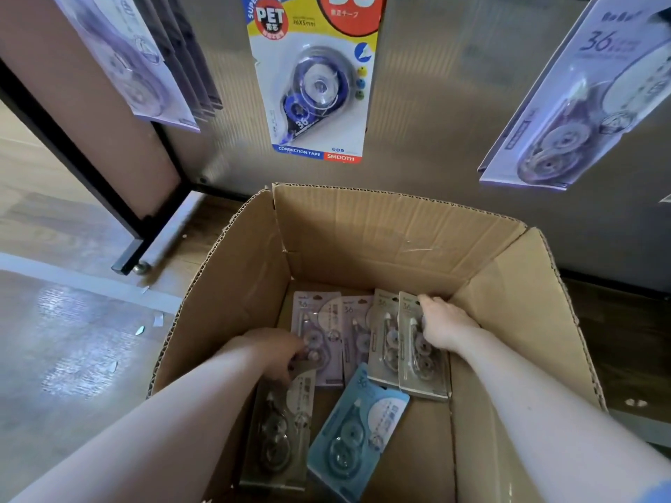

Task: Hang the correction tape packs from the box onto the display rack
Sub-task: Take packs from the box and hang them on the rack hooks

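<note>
Brown corrugated cardboard box (pixel 363 241) sits open at the centre of the frame, below the grey display rack panel (pixel 454 103). At lower left, the left hand (pixel 276 352) reaches in, fingers curled onto a grey carded correction tape pack (pixel 276 430) lying on the box floor. Beside it lie lilac packs (pixel 319 321) and a light blue pack (pixel 356 426). At right, the right hand (pixel 441 323) grips two upright beige packs (pixel 406 357), fingers clamped round their edge. Above, a blue-and-yellow pack (pixel 316 81) hangs on the panel.
</note>
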A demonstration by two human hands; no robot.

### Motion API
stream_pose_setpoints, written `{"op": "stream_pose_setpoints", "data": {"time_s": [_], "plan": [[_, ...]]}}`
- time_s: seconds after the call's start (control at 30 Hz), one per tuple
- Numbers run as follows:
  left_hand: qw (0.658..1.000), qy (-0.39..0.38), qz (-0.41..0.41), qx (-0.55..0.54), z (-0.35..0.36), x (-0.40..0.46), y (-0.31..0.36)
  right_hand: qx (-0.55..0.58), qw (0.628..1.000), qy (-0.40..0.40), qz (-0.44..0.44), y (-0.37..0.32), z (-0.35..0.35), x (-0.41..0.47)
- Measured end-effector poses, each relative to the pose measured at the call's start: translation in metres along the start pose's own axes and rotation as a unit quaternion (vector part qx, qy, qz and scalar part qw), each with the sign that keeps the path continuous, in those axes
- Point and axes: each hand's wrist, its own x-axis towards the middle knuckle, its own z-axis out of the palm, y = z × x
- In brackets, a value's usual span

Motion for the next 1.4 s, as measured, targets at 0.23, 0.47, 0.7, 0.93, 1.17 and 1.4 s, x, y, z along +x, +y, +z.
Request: {"op": "stream_pose_setpoints", "data": {"time_s": [0.23,0.47,0.7,0.93,1.17,1.4], "plan": [[1.0,0.003,0.007,-0.016,0.001,0.003,-0.003,0.012,1.0,-0.021,-0.001,0.0,0.004,0.009],[1.0,0.014,0.011,-0.025,0.0,0.003,-0.007,-0.015,1.0,-0.024,-0.006,0.001,0.003,0.008],[0.999,0.025,0.02,-0.02,-0.005,-0.002,-0.006,-0.058,0.997,-0.012,-0.053,0.002,-0.004,0.002],[0.997,0.06,0.04,-0.032,-0.019,-0.019,-0.003,-0.061,0.994,-0.009,-0.094,0.002,-0.03,-0.016],[0.984,0.166,0.055,-0.043,-0.041,-0.05,0.004,-0.049,0.99,-0.001,-0.132,0.002,-0.053,-0.048],[0.956,0.29,0.021,-0.046,-0.065,-0.091,0.013,-0.04,0.985,0.043,-0.16,0.001,-0.074,-0.081]]}}
